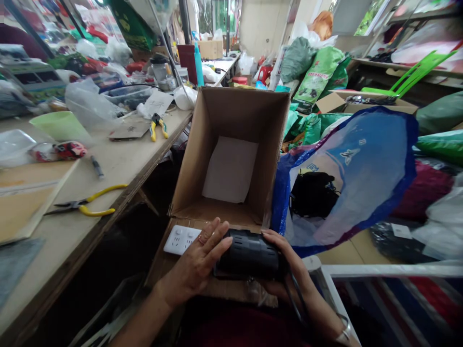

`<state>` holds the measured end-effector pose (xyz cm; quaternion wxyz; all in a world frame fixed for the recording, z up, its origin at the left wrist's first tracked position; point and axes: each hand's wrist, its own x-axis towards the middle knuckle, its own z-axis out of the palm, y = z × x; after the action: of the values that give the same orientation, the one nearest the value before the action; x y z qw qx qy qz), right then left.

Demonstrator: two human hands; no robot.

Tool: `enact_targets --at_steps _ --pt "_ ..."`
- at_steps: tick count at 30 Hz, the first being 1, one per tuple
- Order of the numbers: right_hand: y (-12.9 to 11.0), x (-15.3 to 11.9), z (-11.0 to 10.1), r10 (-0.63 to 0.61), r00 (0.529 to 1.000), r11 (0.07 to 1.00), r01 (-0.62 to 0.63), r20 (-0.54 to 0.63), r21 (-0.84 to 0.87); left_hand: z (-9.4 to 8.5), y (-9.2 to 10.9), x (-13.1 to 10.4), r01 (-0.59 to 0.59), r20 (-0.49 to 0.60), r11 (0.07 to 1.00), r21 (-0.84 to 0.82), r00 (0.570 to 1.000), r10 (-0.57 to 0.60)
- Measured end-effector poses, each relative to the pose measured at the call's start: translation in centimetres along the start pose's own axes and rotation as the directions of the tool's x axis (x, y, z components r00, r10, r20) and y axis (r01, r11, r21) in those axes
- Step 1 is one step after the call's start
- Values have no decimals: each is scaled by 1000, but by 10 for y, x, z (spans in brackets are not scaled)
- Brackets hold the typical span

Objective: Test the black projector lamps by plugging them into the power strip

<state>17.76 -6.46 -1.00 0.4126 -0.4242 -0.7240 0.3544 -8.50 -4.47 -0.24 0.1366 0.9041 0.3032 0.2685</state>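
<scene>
A black device with vent slots and a cable [249, 253] lies in front of me at the near side of an open cardboard box [231, 113]. My right hand [292, 265] is wrapped around its right end, with the cable running down along the palm. My left hand [200, 260] has its fingers stretched out, the fingertips at the device's left end. Partly under the left hand is a white power strip [177, 239] with sockets. A white sheet [231, 168] lies on the bottom of the box.
On the wooden table at left [126, 159] lie yellow-handled pliers [90, 200], smaller pliers [158, 127] and a marker [96, 166]. A blue-edged bag [376, 159] holding a black bundle [313, 194] stands at right. Green sacks [320, 77] and a box with a green plastic frame are behind.
</scene>
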Motion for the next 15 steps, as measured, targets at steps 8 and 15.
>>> enact_targets --at_steps 8,15 --pt "-10 6 -16 437 877 787 -480 199 388 -14 5 15 246 165 885 -395 967 -195" --pt "-19 0 -5 560 811 593 -533 167 603 -6 -3 24 416 235 612 -672 904 -356"
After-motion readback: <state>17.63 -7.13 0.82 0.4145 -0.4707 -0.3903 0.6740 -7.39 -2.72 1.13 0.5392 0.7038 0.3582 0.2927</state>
